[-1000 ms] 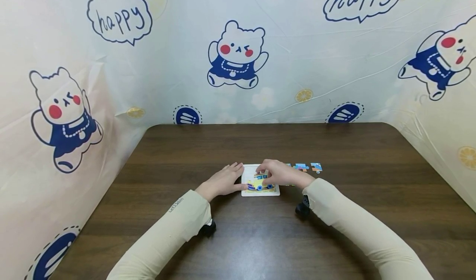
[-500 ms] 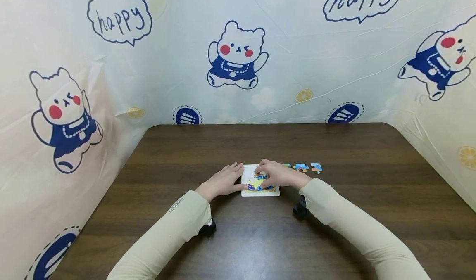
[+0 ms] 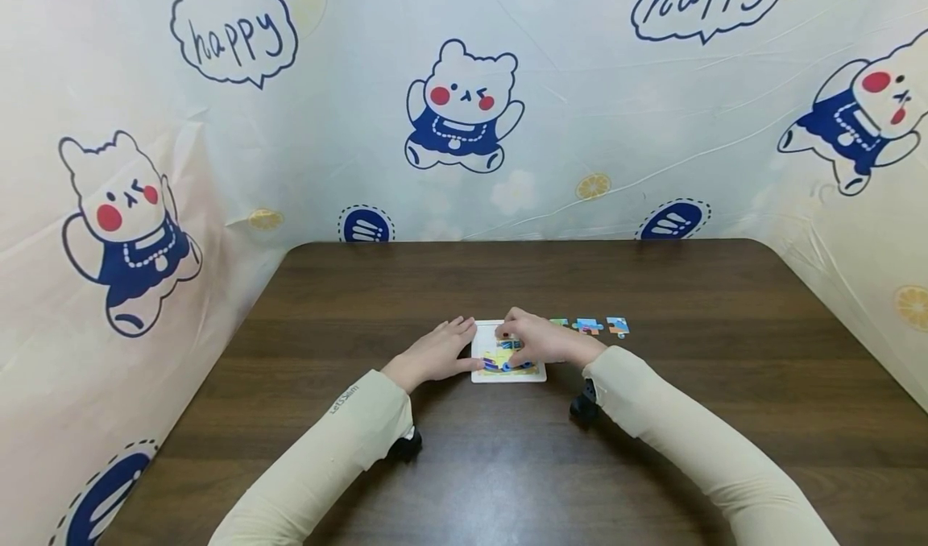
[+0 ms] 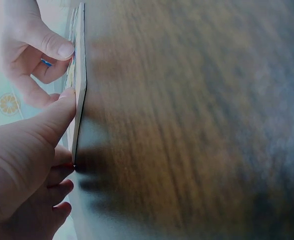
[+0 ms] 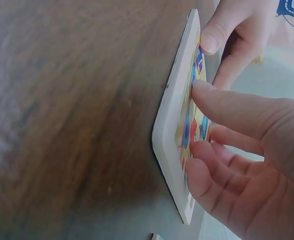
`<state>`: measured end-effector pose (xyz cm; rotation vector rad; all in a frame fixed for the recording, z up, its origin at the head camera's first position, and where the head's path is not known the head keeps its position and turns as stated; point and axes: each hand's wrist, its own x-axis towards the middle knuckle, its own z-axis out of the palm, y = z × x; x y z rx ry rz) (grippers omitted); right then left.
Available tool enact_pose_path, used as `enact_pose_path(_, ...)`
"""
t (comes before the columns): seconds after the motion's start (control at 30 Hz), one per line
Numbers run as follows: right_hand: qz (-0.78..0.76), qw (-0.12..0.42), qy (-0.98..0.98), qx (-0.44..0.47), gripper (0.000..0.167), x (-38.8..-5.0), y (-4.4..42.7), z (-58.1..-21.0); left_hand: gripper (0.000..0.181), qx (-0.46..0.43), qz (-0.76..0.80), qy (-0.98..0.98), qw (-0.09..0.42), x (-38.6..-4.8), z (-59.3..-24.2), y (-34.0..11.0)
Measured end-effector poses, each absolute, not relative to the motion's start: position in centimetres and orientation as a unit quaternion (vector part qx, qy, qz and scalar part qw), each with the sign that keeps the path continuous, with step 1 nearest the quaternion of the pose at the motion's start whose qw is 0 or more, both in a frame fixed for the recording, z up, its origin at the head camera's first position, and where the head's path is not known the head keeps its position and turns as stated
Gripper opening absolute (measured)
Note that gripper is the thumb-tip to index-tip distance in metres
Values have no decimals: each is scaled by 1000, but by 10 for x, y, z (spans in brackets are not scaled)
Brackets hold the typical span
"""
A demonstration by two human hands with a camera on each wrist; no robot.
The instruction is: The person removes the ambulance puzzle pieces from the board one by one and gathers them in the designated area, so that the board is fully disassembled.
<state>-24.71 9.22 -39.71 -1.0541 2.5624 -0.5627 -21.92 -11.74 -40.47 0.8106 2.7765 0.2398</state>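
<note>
A white puzzle board lies on the table with a yellow vehicle picture partly assembled in it. My left hand rests at the board's left side. Its thumb presses the near rim in the left wrist view, and its other fingers lie along the edge. Over the picture, my right hand curls thumb and fingers around a small blue-and-yellow puzzle piece, low against the board. The right thumb touches the picture surface in the right wrist view. The fingers cover part of the piece and the picture.
Loose puzzle pieces lie in a row right of the board, including a blue one and one at the end; the right hand partly hides others. The brown wooden table backs onto a printed curtain.
My right hand has shifted slightly left over the board, its thumb moving a little across the picture, then almost stopping. The left hand and the board stay in place.
</note>
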Motion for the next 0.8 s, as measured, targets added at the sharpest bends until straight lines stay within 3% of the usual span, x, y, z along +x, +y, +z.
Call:
enact_pose_path(0.53, -237, 168, 884, -366, 34, -249, 99, -395, 74, 273, 85, 950, 126, -220, -406, -117)
enact_pose_path(0.8, -253, 136, 885, -366, 27, -251, 99, -396, 73, 273, 82, 950, 125, -220, -406, -117)
